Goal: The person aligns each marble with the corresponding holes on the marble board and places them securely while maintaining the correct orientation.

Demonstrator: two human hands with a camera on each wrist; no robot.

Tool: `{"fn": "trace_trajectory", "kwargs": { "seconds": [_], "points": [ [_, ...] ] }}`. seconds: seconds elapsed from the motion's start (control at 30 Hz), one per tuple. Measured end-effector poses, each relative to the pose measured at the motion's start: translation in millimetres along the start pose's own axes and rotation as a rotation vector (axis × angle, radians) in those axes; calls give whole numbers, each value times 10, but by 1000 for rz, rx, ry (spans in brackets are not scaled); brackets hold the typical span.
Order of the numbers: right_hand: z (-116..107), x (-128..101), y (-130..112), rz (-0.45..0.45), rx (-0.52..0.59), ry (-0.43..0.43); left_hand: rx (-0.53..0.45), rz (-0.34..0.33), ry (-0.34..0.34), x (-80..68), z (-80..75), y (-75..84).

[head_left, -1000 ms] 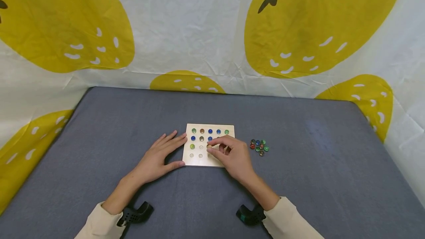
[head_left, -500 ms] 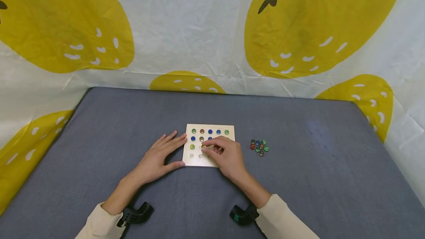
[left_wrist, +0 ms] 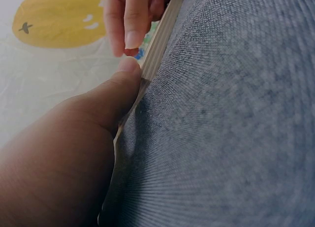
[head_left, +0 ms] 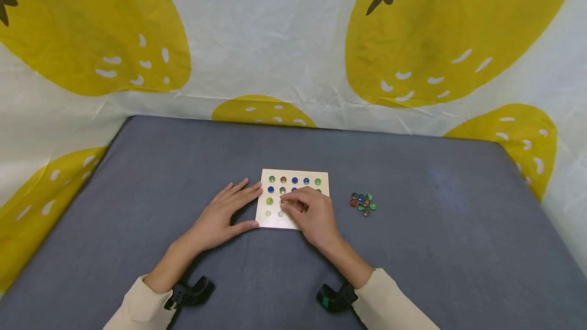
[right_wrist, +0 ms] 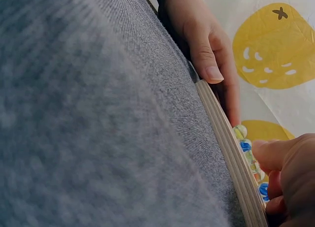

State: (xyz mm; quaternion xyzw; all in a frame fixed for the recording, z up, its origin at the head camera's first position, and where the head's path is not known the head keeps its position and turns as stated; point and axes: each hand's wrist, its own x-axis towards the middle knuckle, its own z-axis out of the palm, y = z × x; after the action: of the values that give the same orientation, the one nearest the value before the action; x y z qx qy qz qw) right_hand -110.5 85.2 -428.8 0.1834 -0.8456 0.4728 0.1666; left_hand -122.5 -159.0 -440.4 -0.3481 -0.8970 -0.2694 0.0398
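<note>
A pale wooden board (head_left: 295, 173) with rows of round hollows lies on the grey cloth, glass marbles (head_left: 295, 180) sitting in its upper rows. My left hand (head_left: 223, 216) rests at the board's left edge, fingers spread and fairly straight, thumb near the lower left corner. Over the third row, my right hand (head_left: 316, 214) pinches a small amber marble between thumb and forefinger; the fingertips mostly hide it in the head view. A green marble (head_left: 269, 201) sits just left of those fingertips. Bare hollows show in the front row, and the hand covers the board's lower right part.
A loose cluster of several marbles (head_left: 361, 207), red, blue, green and brownish, lies on the grey tablecloth (head_left: 435, 248) right of the board. Behind the table hangs a white cloth (head_left: 266, 29) with yellow shapes.
My right hand has shifted left by about one hollow along the third row, still pinching the marble. The left hand stays at the board's edge. The head view has shifted slightly.
</note>
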Motion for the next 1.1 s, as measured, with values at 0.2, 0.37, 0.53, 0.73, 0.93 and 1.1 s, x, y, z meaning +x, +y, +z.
{"fn": "trace_trajectory", "kwargs": {
  "seconds": [0.2, 0.37, 0.53, 0.73, 0.93, 1.1],
  "points": [
    [3, 3, 13, 0, -23, -23, 6, 1, 1, 10, -9, 8],
    [8, 3, 12, 3, -31, -32, 5, 3, -2, 14, -8, 9],
    [6, 1, 0, -7, -39, -30, 5, -1, -4, 10, -3, 12],
    [8, -8, 4, 6, -52, -28, 10, 1, 0, 0, 9, 7],
    [17, -9, 19, 19, -64, -35, 12, -4, 1, -4, 21, -1],
    [18, -7, 21, 23, -63, -22, 9, 3, 5, 1, 21, 6]
  ]
}}
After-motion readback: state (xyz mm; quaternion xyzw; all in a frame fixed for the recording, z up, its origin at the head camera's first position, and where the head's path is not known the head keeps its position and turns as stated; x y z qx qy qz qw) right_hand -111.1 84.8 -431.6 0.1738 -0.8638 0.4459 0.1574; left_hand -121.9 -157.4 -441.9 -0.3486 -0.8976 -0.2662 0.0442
